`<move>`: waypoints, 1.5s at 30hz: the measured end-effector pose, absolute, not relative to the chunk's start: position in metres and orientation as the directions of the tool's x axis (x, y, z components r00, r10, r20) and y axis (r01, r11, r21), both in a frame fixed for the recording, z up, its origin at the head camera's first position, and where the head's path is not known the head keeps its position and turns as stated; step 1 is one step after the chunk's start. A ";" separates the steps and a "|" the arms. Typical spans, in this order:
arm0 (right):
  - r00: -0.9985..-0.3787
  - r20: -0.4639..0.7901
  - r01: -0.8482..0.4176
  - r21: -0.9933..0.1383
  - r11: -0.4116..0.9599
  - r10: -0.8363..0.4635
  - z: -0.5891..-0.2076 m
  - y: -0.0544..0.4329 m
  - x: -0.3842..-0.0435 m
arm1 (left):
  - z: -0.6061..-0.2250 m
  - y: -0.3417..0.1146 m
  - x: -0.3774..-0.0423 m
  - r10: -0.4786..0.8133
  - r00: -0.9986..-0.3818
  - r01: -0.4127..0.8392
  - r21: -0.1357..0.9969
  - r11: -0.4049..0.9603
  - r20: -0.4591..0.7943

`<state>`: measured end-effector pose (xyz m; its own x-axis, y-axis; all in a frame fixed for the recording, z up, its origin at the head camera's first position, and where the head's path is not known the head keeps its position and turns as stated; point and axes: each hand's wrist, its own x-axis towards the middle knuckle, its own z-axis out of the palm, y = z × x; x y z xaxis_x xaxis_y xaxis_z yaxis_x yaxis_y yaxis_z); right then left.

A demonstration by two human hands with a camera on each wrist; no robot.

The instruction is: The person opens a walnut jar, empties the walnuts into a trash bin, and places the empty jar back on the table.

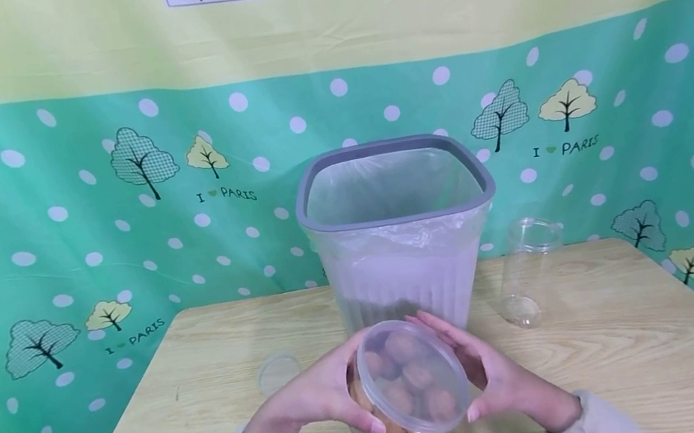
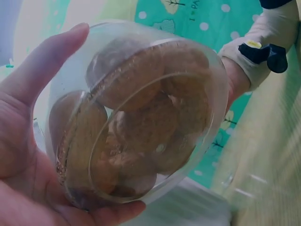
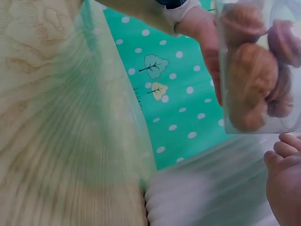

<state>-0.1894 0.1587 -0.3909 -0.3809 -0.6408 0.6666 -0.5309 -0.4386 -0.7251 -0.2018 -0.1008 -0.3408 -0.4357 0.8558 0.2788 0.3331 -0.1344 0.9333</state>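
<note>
A clear plastic jar of walnuts [image 1: 411, 388], topped by a translucent lid [image 1: 420, 369], is tilted in front of the bin. My left hand [image 1: 337, 392] grips it from the left, thumb on the near side. In the left wrist view, the jar's base [image 2: 141, 136] faces the camera, walnuts pressed against the wall, with the left hand [image 2: 28, 141] around it. My right hand [image 1: 491, 375] curves round the right side, thumb tip at the lid's rim and fingers behind the jar. The right wrist view shows the right fingers [image 3: 284, 153] right at the jar's edge.
A white bin [image 1: 406, 268] with a grey rim and a clear liner stands behind the hands. An empty clear jar [image 1: 527, 279] stands at the right. A translucent round lid [image 1: 279, 373] lies left on the wooden table [image 1: 169, 426]. A patterned curtain [image 1: 243, 248] hangs behind.
</note>
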 end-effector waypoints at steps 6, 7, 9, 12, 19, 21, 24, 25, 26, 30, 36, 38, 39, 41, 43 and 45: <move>-0.412 0.675 -0.532 -0.724 -0.440 -0.612 -0.392 0.157 -0.191 | -0.339 -0.099 -0.195 0.782 -0.590 0.339 0.941 0.012 0.203; -0.435 0.673 -0.535 -0.728 -0.429 -0.598 -0.393 0.156 -0.190 | -0.339 -0.098 -0.194 0.765 -0.613 0.345 0.938 0.034 0.198; -0.489 0.670 -0.544 -0.735 -0.405 -0.559 -0.394 0.154 -0.188 | -0.341 -0.096 -0.194 0.732 -0.651 0.362 0.929 0.070 0.198; -0.556 0.678 -0.575 -0.731 -0.366 -0.480 -0.397 0.150 -0.184 | -0.342 -0.094 -0.194 0.695 -0.684 0.379 0.922 0.078 0.222; -0.739 0.614 -0.581 -0.789 -0.199 -0.278 -0.409 0.139 -0.161 | -0.341 -0.091 -0.194 0.619 -0.745 0.438 0.882 0.175 0.247; -0.794 0.562 -0.544 -0.827 -0.141 -0.232 -0.409 0.135 -0.154 | -0.341 -0.089 -0.192 0.596 -0.765 0.452 0.863 0.226 0.245; -0.862 0.477 -0.469 -0.879 -0.089 -0.170 -0.406 0.129 -0.144 | -0.341 -0.086 -0.190 0.559 -0.791 0.466 0.836 0.288 0.249; -0.878 0.454 -0.447 -0.891 -0.081 -0.152 -0.404 0.127 -0.141 | -0.341 -0.085 -0.189 0.544 -0.801 0.469 0.827 0.309 0.250; -0.891 0.433 -0.427 -0.901 -0.073 -0.136 -0.402 0.125 -0.139 | -0.342 -0.084 -0.188 0.530 -0.809 0.472 0.818 0.329 0.254; -0.923 0.371 -0.368 -0.929 -0.051 -0.101 -0.396 0.120 -0.132 | -0.342 -0.082 -0.185 0.492 -0.823 0.494 0.783 0.378 0.282; -0.938 0.341 -0.340 -0.940 -0.022 -0.063 -0.393 0.115 -0.133 | -0.343 -0.080 -0.180 0.471 -0.823 0.528 0.734 0.427 0.317; -0.939 0.340 -0.339 -0.941 -0.022 -0.054 -0.393 0.112 -0.134 | -0.343 -0.080 -0.179 0.464 -0.826 0.528 0.726 0.440 0.319; -0.939 0.339 -0.338 -0.941 -0.027 -0.052 -0.393 0.111 -0.135 | -0.343 -0.080 -0.178 0.460 -0.829 0.527 0.721 0.449 0.319; -0.941 0.336 -0.335 -0.942 -0.034 -0.048 -0.393 0.110 -0.136 | -0.343 -0.081 -0.177 0.454 -0.832 0.526 0.713 0.464 0.319; -0.942 0.333 -0.332 -0.943 -0.038 -0.046 -0.393 0.109 -0.138 | -0.343 -0.081 -0.177 0.451 -0.833 0.526 0.709 0.470 0.319; -0.943 0.331 -0.329 -0.943 -0.045 -0.046 -0.394 0.108 -0.139 | -0.342 -0.081 -0.177 0.450 -0.835 0.524 0.706 0.475 0.317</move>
<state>-0.1390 0.1077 -0.3939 -0.9425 -0.0458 0.3309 -0.3290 -0.0445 -0.9433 -0.1773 -0.0815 -0.3424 -0.8348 0.4505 0.3166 0.5245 0.4754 0.7063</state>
